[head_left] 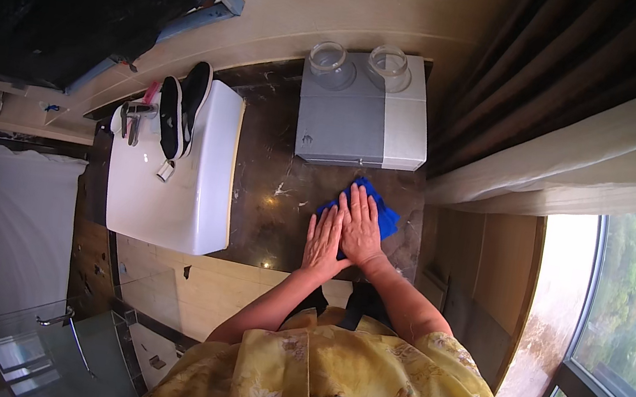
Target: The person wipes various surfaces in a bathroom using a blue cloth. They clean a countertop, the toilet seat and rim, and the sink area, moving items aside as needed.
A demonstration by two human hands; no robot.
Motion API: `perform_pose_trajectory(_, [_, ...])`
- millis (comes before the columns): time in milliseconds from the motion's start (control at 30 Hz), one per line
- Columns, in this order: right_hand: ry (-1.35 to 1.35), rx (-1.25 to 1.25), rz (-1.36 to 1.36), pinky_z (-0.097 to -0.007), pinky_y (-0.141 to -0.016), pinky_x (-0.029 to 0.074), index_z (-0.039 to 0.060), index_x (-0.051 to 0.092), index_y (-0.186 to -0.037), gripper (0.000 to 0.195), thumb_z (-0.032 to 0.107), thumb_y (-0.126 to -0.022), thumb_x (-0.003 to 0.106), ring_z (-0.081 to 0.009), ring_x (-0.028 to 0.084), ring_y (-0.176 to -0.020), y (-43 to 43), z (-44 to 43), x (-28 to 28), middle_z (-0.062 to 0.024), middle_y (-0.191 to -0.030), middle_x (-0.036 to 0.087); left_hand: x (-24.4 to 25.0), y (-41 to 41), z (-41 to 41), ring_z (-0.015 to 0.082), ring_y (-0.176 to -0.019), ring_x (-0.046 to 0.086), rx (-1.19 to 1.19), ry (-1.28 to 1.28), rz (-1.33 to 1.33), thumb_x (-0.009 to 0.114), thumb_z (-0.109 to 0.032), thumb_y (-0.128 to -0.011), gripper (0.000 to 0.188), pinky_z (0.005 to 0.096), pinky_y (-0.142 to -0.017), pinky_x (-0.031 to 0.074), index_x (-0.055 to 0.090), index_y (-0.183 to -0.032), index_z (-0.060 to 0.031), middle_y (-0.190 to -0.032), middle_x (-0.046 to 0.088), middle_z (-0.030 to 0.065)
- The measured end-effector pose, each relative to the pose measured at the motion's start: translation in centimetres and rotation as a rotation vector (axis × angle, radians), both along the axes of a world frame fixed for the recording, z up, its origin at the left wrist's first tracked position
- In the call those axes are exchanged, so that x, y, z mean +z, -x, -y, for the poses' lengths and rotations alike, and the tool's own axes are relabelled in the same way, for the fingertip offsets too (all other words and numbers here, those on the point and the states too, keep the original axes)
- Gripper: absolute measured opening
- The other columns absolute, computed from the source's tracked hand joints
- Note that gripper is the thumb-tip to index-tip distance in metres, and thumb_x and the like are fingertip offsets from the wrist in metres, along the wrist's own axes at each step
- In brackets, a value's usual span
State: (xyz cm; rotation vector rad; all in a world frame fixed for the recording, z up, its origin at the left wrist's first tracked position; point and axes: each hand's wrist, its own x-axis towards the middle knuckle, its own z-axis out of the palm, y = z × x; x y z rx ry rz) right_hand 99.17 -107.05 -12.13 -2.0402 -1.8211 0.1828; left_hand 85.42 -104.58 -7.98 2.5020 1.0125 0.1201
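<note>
A crumpled blue cloth [388, 221] lies on the dark marble counter [263, 190], partly covered by my two hands. My right hand [362, 225] rests flat over the middle of the cloth, palm down, fingers slightly spread and pointing away from me. Close against it on the left, my left hand [321, 246] is also laid flat, its fingertips on the cloth's left edge. The two hands touch near the thumbs. Neither hand curls around the cloth.
Beyond the cloth stands a grey and white box [342, 124] with two glass jars, the left jar [326, 66] and right jar [389, 72], on top. A white washbasin [167, 206] holds black shoes [171, 119] by its faucet [134, 116]. Curtains [549, 154] hang at right.
</note>
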Motion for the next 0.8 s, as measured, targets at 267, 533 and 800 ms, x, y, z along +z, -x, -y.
perform_pose_trajectory(267, [0.084,0.069,-0.077,-0.0544,-0.123,0.017,0.0113,0.046,-0.151,0.065,0.044,-0.096,0.056,-0.0318,0.028,-0.153,-0.4,7.7,1.5,-0.0134,-0.164,0.034,-0.1,2.6,3.5,0.0365,-0.137,0.043,-0.203,0.043,0.002,0.087,-0.035,-0.072,0.107,0.051,-0.118,0.031,0.029,-0.157,-0.0062,-0.149,0.045,0.0186])
perform_pose_trajectory(533, [0.137,0.038,-0.052,-0.0568,-0.122,0.018,0.0111,0.045,-0.152,0.072,0.041,-0.09,0.068,-0.0379,0.026,-0.152,-2.8,10.6,2.3,-0.0161,-0.165,0.031,-1.1,1.2,3.6,0.0331,-0.137,0.043,-0.386,-0.042,-0.017,0.086,-0.038,-0.073,0.094,0.0499,-0.114,0.035,0.041,-0.151,-0.0114,-0.148,0.046,0.0135])
perform_pose_trajectory(800, [0.195,0.398,0.023,-0.0582,-0.122,0.017,0.0137,0.039,-0.156,0.087,0.054,-0.085,0.07,-0.0385,0.022,-0.154,-0.6,9.8,3.0,-0.0188,-0.167,0.024,-2.2,5.5,4.4,0.027,-0.118,0.051,-0.262,-0.232,-0.061,0.076,-0.039,-0.08,0.055,0.0455,-0.101,0.041,0.059,-0.125,-0.011,-0.127,0.055,0.0076])
